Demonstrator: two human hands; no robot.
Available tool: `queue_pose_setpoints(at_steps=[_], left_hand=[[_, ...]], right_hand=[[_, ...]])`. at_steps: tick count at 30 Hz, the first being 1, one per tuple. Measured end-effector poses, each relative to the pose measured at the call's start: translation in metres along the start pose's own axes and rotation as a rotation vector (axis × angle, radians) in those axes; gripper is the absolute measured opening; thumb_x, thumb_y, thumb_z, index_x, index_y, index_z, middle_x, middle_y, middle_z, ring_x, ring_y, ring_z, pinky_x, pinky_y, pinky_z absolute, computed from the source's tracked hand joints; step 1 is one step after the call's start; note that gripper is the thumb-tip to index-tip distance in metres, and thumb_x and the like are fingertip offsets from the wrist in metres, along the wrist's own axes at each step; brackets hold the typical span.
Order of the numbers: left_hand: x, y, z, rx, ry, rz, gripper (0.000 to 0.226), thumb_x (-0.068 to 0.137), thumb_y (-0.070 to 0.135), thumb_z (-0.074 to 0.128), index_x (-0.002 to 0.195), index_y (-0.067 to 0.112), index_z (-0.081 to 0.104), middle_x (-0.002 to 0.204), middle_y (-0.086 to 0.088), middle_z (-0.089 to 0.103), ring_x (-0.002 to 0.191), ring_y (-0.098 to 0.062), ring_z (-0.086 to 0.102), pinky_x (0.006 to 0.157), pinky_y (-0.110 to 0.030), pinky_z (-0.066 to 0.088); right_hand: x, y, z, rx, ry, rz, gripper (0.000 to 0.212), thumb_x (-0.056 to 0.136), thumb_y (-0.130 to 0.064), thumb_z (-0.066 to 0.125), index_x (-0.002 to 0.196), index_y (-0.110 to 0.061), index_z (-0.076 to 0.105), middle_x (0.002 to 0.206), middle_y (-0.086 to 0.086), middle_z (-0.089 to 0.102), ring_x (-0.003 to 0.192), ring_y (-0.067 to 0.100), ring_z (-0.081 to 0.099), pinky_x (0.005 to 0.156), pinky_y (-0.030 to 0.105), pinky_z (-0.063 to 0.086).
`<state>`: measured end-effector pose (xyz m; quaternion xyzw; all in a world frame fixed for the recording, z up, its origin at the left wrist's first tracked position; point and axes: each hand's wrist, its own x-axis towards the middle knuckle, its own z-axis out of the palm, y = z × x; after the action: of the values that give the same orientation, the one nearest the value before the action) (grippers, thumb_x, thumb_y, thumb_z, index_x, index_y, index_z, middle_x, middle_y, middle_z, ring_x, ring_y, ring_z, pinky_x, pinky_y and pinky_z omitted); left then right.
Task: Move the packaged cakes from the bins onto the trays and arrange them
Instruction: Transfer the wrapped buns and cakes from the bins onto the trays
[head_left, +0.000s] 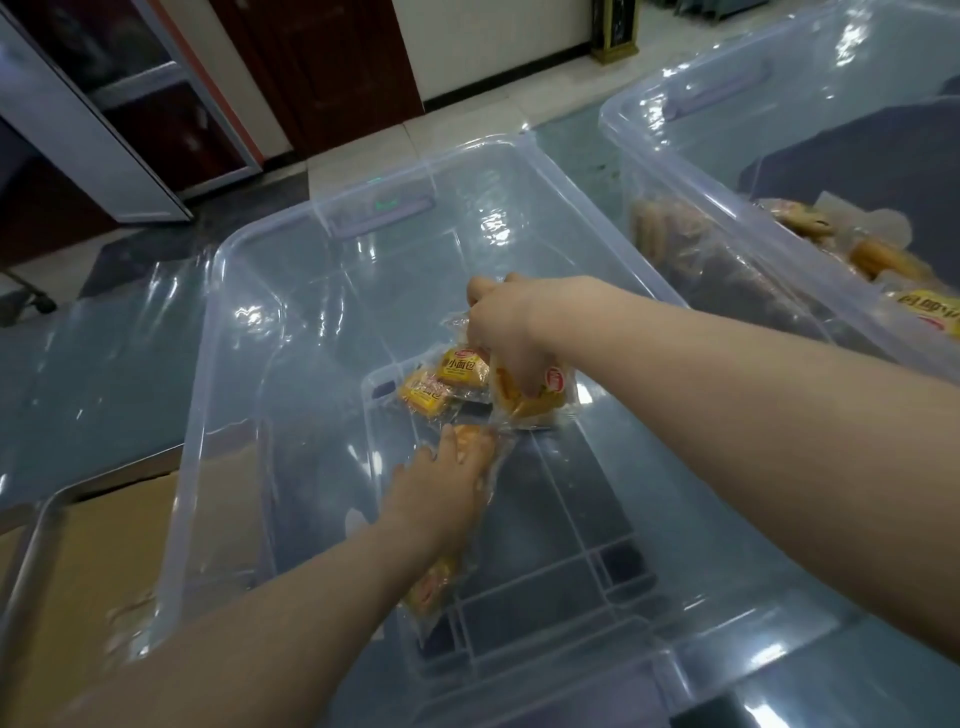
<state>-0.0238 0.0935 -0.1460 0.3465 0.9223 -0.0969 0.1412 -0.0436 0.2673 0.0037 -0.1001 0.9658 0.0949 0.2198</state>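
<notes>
Head view: a yellow label reading "小面包" shows on one of two labelled packs (451, 382) at the far left corner of the ribbed floor of the clear plastic bin (218, 332). Just beside them, the right hand (506, 332) clenches a crinkly cake pack (535, 400) bearing a red-and-white logo. The left hand (436, 483) grasps a wrapped cake (475, 441) in glossy clear film. A second bin (670, 156) at the right holds more cakes (883, 260). A metal tray (31, 545) with brown cardboard (119, 530) sits at the lower left.
</notes>
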Motion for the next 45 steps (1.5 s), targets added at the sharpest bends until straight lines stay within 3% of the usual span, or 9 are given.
queue_pose_setpoints(at_steps=[3,8,12,17,21,25,30,36,45], left_hand=[[-0.002,0.004,0.010,-0.082,-0.125,-0.039,0.095,0.072,0.081,0.042,0.139,0.050,-0.018,0.156,-0.008,-0.016,0.141,-0.043,-0.002,0.107,-0.065,0.016],[-0.009,0.007,0.021,-0.111,-0.181,-0.112,0.114,0.074,0.064,0.063,0.131,0.050,-0.034,0.147,-0.002,-0.039,0.139,-0.049,-0.010,0.103,-0.062,0.032],[-0.003,-0.004,0.014,-0.146,-0.057,-0.127,0.092,0.085,0.039,0.062,0.144,0.043,-0.008,0.154,-0.012,0.000,0.131,-0.044,0.023,0.099,-0.050,0.039],[0.005,-0.021,-0.001,-0.236,-0.040,-0.230,0.055,0.086,0.006,0.053,0.131,0.029,0.031,0.131,-0.016,0.031,0.113,-0.041,0.041,0.089,-0.042,0.042],[0.006,-0.022,-0.013,-0.084,0.110,-0.177,0.057,0.087,0.002,0.047,0.136,0.025,0.030,0.136,-0.016,0.028,0.119,-0.039,0.036,0.088,-0.041,0.044],[0.007,-0.034,-0.048,-0.140,0.179,-0.293,0.058,0.088,0.003,0.044,0.138,0.030,0.029,0.141,-0.015,0.022,0.121,-0.039,0.032,0.086,-0.043,0.044],[0.002,-0.037,-0.102,-0.188,0.392,-0.394,0.051,0.086,0.019,0.060,0.130,0.030,0.036,0.128,-0.011,0.034,0.111,-0.035,0.041,0.072,-0.039,0.041],[-0.060,-0.073,-0.160,-0.193,0.728,-0.382,0.069,0.078,0.020,0.064,0.136,0.035,0.029,0.129,-0.013,0.034,0.110,-0.035,0.039,0.070,-0.040,0.041],[-0.232,-0.171,-0.146,-0.242,1.024,-0.445,0.073,0.073,0.028,0.071,0.134,0.035,0.031,0.125,-0.010,0.037,0.104,-0.030,0.045,0.070,-0.032,0.040]], right_hand=[[0.002,0.001,0.000,-0.007,0.013,-0.004,0.047,0.075,-0.031,0.077,0.118,-0.022,0.063,0.141,0.007,0.025,0.123,0.031,0.037,0.091,0.037,0.046],[0.006,-0.001,0.002,-0.020,-0.014,-0.005,0.050,0.075,-0.031,0.077,0.121,-0.020,0.061,0.142,0.009,0.023,0.125,0.033,0.036,0.096,0.039,0.046],[0.007,-0.003,0.002,-0.026,-0.040,-0.013,0.050,0.076,-0.031,0.076,0.122,-0.020,0.060,0.140,0.009,0.025,0.123,0.033,0.037,0.096,0.040,0.046],[0.010,-0.002,0.005,-0.021,-0.019,-0.080,0.051,0.075,-0.036,0.076,0.120,-0.019,0.061,0.131,0.008,0.036,0.091,0.016,0.030,0.086,0.035,0.048],[0.012,0.001,0.004,0.039,0.023,-0.067,0.046,0.070,-0.036,0.078,0.112,-0.022,0.064,0.131,0.008,0.033,0.092,0.022,0.039,0.077,0.032,0.045],[0.013,-0.002,0.004,0.113,0.147,-0.091,0.038,0.067,-0.031,0.076,0.102,-0.026,0.063,0.131,0.007,0.031,0.099,0.027,0.045,0.073,0.030,0.041],[0.009,0.002,-0.005,0.212,0.339,-0.086,0.036,0.065,-0.027,0.076,0.098,-0.029,0.061,0.140,0.003,0.023,0.115,0.032,0.037,0.085,0.036,0.047],[-0.016,-0.012,-0.033,0.153,0.578,-0.080,0.031,0.066,-0.028,0.076,0.093,-0.024,0.061,0.147,0.005,0.018,0.125,0.034,0.029,0.096,0.043,0.041],[-0.066,-0.176,-0.089,0.252,1.000,-0.289,0.031,0.062,-0.033,0.082,0.088,-0.026,0.066,0.147,0.000,0.030,0.122,0.032,0.037,0.095,0.034,0.030]])
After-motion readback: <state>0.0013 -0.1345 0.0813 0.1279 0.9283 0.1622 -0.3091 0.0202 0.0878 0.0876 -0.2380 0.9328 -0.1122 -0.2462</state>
